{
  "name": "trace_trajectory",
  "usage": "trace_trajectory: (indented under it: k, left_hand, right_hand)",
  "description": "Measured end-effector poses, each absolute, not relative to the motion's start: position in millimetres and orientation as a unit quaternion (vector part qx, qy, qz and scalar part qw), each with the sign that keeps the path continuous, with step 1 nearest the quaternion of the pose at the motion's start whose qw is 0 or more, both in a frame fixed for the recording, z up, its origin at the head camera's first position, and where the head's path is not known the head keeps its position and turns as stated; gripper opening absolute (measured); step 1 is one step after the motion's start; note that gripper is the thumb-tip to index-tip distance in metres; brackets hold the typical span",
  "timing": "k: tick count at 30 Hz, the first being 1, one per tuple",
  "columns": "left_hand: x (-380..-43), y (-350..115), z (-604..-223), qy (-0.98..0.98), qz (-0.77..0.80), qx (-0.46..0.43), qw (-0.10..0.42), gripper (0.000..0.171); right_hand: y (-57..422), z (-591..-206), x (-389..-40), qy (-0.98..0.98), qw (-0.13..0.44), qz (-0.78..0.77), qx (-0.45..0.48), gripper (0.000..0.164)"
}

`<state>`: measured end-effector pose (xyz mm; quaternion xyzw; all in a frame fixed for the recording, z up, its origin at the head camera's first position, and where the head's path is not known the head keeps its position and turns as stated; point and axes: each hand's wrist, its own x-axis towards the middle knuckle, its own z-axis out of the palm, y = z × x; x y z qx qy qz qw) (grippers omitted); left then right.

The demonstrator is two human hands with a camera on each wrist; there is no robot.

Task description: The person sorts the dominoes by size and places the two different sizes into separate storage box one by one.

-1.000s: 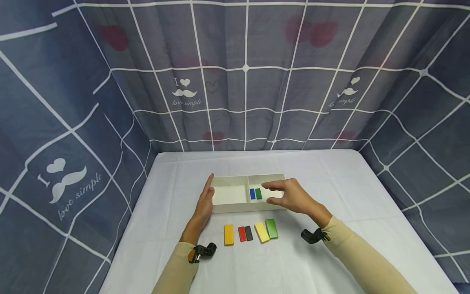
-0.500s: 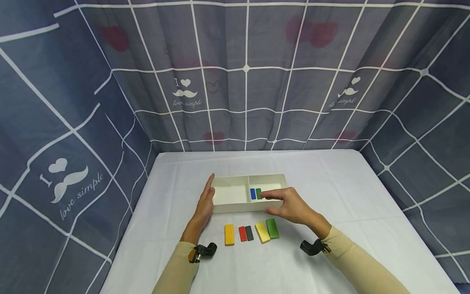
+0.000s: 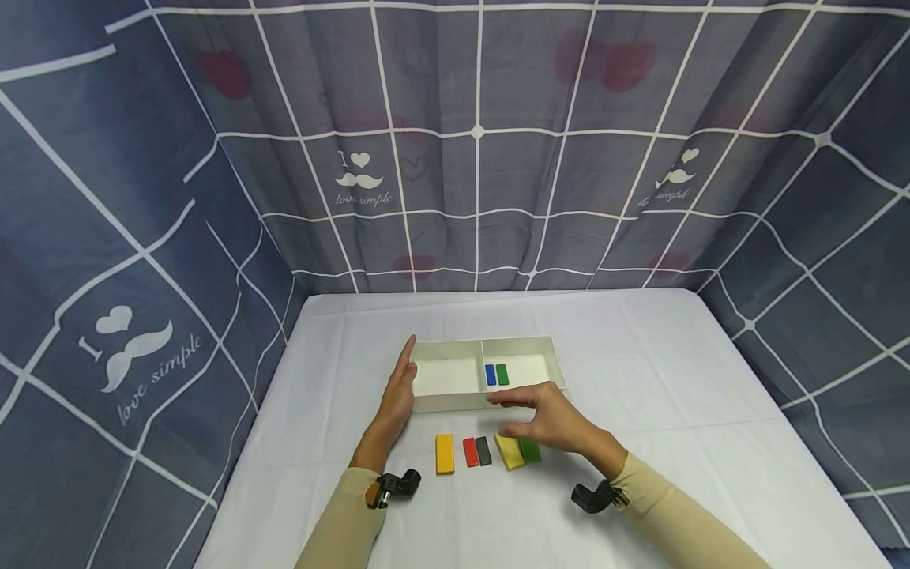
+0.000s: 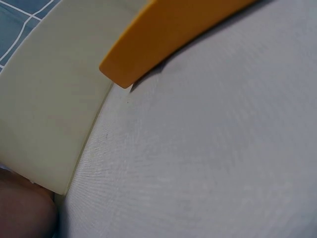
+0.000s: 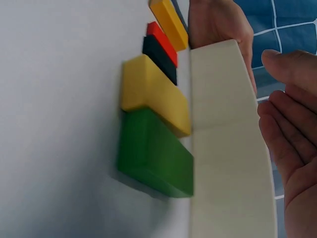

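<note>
A cream two-compartment box sits on the white table. My left hand rests against its left end with straight fingers. Over the front wall hovers my right hand, fingers extended, thumb apart, nothing between them. Inside the right compartment lie a small blue block and a small green block. In front of the box are an orange-yellow block, a red block, a black block, a pale yellow block and a larger green block, which my right hand partly covers in the head view.
White cloth covers the table. Dark blue gridded curtains hang behind it and at both sides. A small black camera is strapped to the left wrist, another camera to the right.
My right hand has moved back toward the person, from over the right compartment to above the front wall and the pale yellow and green blocks. My left hand has stayed in place.
</note>
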<state>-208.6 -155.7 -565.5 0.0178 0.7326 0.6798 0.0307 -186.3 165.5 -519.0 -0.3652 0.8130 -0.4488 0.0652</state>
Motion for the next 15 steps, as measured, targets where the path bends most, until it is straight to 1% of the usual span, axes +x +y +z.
trace_trajectory:
  k: [7,12,15]
  left_hand:
    - [-209,-155,-566,0.734,0.679,0.018,0.031,0.056]
    - [-210,-155,-567,0.735,0.677,0.019,0.031,0.056]
    - [-210,-155,-567,0.738,0.674,0.019,0.031,0.056]
  right_hand:
    - [160,-539,-180,0.798,0.06,-0.452,-0.393,0.048]
    - [155,-547,-176,0.8,0.056,-0.445,-0.398,0.049]
    - [153,-550,-176,0.807,0.063,-0.438,-0.392,0.049]
